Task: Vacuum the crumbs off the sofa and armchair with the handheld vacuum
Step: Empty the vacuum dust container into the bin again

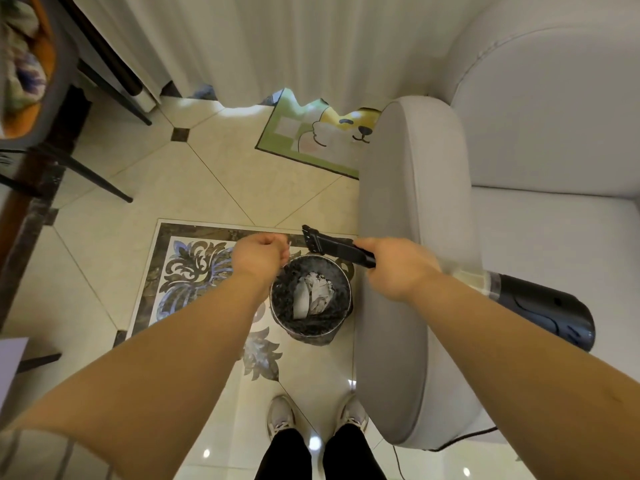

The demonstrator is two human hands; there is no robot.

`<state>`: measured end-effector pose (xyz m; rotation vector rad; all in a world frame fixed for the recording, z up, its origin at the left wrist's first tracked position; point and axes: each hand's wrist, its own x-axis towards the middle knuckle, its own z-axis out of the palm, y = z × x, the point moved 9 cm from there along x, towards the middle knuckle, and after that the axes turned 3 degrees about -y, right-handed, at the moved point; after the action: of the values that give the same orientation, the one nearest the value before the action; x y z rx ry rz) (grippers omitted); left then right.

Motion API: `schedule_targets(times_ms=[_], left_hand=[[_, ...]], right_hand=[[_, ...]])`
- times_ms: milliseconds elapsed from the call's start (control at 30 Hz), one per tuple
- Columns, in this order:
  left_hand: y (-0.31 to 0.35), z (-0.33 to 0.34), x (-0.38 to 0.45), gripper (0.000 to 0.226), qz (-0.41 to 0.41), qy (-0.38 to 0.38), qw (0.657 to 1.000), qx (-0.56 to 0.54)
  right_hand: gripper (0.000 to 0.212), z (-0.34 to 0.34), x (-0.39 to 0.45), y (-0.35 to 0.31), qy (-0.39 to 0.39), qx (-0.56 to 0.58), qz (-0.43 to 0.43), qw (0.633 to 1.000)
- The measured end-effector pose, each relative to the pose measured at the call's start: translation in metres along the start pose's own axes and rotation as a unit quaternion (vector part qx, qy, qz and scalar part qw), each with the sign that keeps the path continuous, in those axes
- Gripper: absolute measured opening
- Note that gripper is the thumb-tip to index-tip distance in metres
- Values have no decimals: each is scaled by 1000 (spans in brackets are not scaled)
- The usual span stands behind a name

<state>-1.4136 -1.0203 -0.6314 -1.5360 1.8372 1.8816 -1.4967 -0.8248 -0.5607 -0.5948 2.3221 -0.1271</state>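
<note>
The nozzle [337, 249], gripped by the right hand [394, 268], should be kept above the bin [310, 299]; the left hand [259, 259], curled with nothing seen held, is beside it.

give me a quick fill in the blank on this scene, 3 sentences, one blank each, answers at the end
1. The right hand grips the black ____ of the handheld vacuum.
2. The nozzle's tip is held above a round ____ on the floor, beside the armchair.
3. The left hand is next to the nozzle, with its fingers ____.

Missing words: nozzle; waste bin; curled
</note>
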Motion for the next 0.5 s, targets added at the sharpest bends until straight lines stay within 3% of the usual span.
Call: schedule_targets(times_ms=[100,167,233,333,500], left_hand=[[-5,11,7,13,0,-30,997,76],[-5,21,7,26,1,-49,992,119],[-8,34,7,44,-18,-94,993,67],[-12,60,-6,32,-76,-176,977,-94],[-11,54,2,24,-63,-130,985,-98]], right_hand=[[47,2,3,0,-5,-5,-3,1000],[43,2,5,-1,-9,-8,-11,1000],[42,3,7,0,-16,-6,-11,1000],[43,3,10,2,-18,-12,-4,1000],[42,4,13,3,-18,-7,1,1000]])
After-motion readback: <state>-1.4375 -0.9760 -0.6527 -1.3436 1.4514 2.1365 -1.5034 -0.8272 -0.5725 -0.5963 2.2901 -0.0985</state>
